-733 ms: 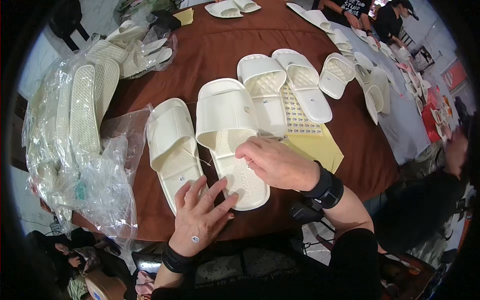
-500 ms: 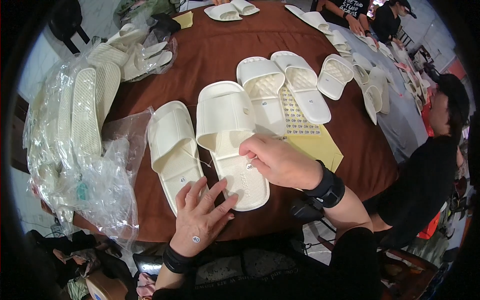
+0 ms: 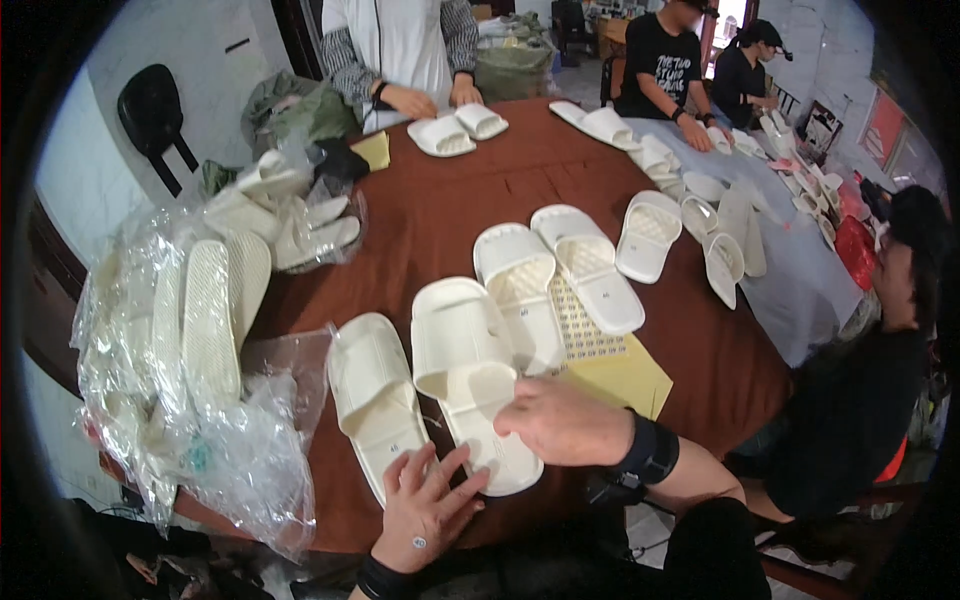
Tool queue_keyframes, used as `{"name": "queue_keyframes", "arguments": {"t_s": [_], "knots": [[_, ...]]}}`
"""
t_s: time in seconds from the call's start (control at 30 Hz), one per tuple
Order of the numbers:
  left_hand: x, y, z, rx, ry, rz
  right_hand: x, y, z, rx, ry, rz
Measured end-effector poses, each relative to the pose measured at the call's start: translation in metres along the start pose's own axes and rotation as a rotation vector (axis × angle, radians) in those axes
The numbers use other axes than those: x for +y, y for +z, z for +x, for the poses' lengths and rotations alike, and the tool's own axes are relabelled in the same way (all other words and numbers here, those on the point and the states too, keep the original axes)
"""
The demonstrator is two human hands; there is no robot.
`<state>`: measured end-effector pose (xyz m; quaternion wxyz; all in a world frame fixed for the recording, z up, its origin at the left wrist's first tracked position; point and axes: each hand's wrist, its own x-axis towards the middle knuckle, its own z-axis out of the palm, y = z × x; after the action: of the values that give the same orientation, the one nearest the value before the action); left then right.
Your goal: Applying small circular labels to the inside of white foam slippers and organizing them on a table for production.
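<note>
A pair of white slippers lies in front of me, toes pointing away: a left slipper (image 3: 371,370) and a right slipper (image 3: 460,330). A thin loop of thread runs between them. The left one bears a small round sticker (image 3: 395,449) on its insole. My left hand (image 3: 428,505) rests with spread fingers over the two heels, a round sticker on its back. Over the right slipper's insole, my right hand (image 3: 570,422) is closed in a pinch. Whatever its fingertips hold, if anything, is hidden.
Beyond lie more white slippers (image 3: 585,265), over a sticker sheet (image 3: 590,325) and yellow paper (image 3: 635,380). Bagged slippers in clear plastic (image 3: 270,490) fill the left side of the brown-covered table (image 3: 420,210). Other people work at the far side and right.
The view has tilted up, so the table sits lower and a person across it shows more. Both hands stay at the slippers. The right slipper's round sticker, visible before, no longer shows.
</note>
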<state>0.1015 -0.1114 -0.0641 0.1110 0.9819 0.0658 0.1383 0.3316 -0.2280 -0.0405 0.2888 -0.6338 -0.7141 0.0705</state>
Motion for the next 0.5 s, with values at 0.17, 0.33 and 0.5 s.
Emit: {"name": "queue_keyframes", "arguments": {"t_s": [0.17, 0.33, 0.5], "knots": [[-0.001, 0.006, -0.004, 0.021, 0.031, 0.036, -0.015, 0.003, -0.010, -0.108, -0.104, -0.181], [-0.002, 0.004, -0.001, 0.006, 0.035, 0.045, -0.032, 0.007, -0.013, -0.152, -0.098, -0.388], [0.000, 0.002, 0.002, -0.015, 0.010, 0.038, -0.038, 0.007, -0.011, -0.171, -0.087, -0.492]]}}
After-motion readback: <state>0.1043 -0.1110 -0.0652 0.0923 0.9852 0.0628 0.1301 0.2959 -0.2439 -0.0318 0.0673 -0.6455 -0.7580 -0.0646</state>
